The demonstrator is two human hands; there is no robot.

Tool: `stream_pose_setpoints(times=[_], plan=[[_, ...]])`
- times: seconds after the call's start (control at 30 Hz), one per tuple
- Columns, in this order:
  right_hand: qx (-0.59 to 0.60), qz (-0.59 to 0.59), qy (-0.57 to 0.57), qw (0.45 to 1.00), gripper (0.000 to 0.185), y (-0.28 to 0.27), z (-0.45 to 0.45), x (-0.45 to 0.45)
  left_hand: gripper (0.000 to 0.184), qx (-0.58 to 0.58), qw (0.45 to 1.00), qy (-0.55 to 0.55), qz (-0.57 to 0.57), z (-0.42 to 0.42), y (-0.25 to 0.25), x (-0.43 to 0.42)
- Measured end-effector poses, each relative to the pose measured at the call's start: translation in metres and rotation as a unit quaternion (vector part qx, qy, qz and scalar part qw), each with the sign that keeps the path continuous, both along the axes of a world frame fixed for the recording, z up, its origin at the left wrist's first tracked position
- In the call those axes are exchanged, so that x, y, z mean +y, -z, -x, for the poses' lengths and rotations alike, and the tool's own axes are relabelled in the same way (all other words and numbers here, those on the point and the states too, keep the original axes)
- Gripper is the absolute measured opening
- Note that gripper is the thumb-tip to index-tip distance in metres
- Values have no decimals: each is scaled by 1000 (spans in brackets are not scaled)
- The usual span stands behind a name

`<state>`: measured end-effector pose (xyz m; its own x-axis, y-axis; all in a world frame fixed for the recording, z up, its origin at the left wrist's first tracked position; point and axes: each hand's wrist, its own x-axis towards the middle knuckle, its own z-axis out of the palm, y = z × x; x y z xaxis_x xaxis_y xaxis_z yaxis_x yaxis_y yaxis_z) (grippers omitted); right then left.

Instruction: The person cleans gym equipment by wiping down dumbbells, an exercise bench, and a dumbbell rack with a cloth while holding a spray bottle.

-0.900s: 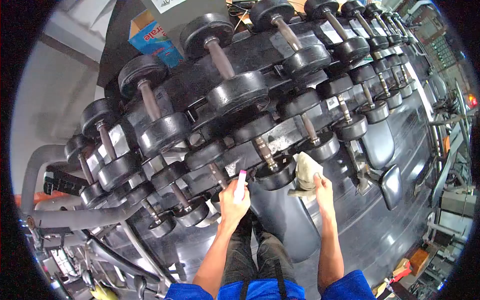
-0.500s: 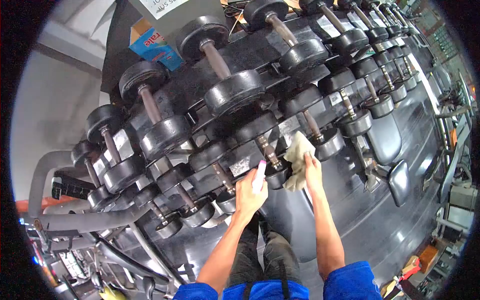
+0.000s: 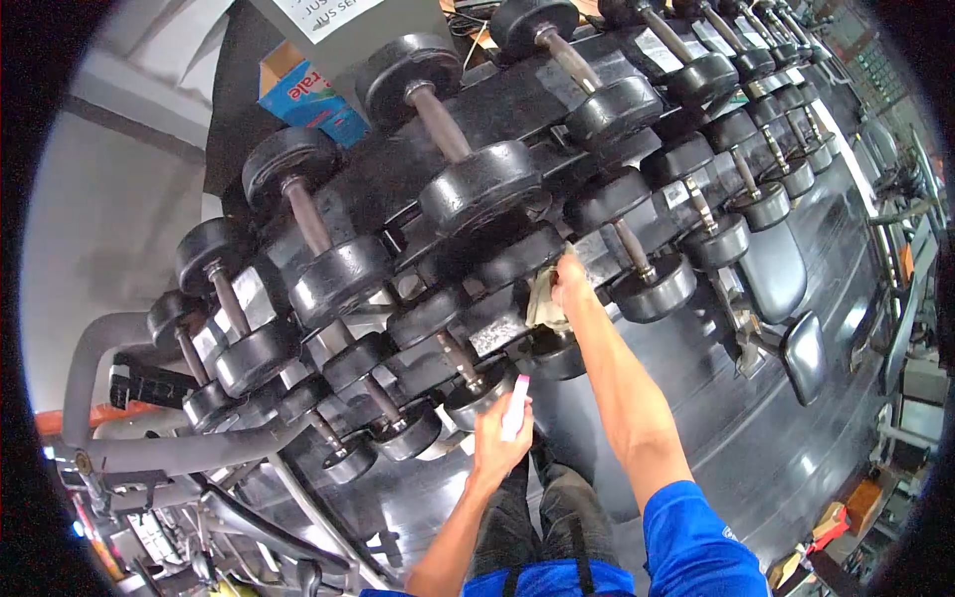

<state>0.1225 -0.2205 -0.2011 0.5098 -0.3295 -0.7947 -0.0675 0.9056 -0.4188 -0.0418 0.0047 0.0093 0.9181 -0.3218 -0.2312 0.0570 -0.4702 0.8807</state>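
My left hand [image 3: 499,438] is closed around a white bottle with a pink cap [image 3: 515,406], held upright near the front end of a lower-row dumbbell [image 3: 477,398]. My right hand [image 3: 572,284] grips a pale cloth [image 3: 545,300] and reaches over the handle of the dumbbell beside it. The rear head of that dumbbell [image 3: 520,257] shows behind the cloth, and its front head [image 3: 557,353] is partly visible below. The cloth and my fingers hide the handle.
Two rows of black dumbbells fill the rack [image 3: 393,224]. A blue box [image 3: 313,99] stands behind at the upper left. Padded grey tubing [image 3: 189,448] lies left, and a black bench pad [image 3: 766,269] is right of my arm.
My right hand has moved forward and left with the cloth, from beside the dumbbell onto its handle. The cloth is now bunched. My left hand still holds the bottle, slightly lower.
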Motion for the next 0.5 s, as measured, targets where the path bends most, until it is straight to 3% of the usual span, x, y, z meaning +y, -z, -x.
stream_pose_setpoints(times=[0.1, 0.2, 0.27, 0.33, 0.43, 0.5], plan=[[48, -8, -16, 999, 34, 26, 12, -12, 12, 20, 999, 4, -25, 8, 6, 9], [57, -16, 27, 998, 13, -55, 30, 8, 11, 9, 1000, 4, -16, 10, 7, 14], [48, -39, 84, 995, 7, -72, 43, 13, 11, -14, 999, 17, -23, 9, -1, 16], [28, -9, 47, 998, 7, -83, 67, 9, 9, 3, 1000, 9, -21, 6, -5, 17], [17, 175, 66, 982, 21, -87, 66, 4, 9, -5, 1000, 2, -4, 2, -6, 20], [59, 346, 25, 936, 30, -90, 51, -4, 8, -19, 1000, -7, 4, -1, -3, 22]])
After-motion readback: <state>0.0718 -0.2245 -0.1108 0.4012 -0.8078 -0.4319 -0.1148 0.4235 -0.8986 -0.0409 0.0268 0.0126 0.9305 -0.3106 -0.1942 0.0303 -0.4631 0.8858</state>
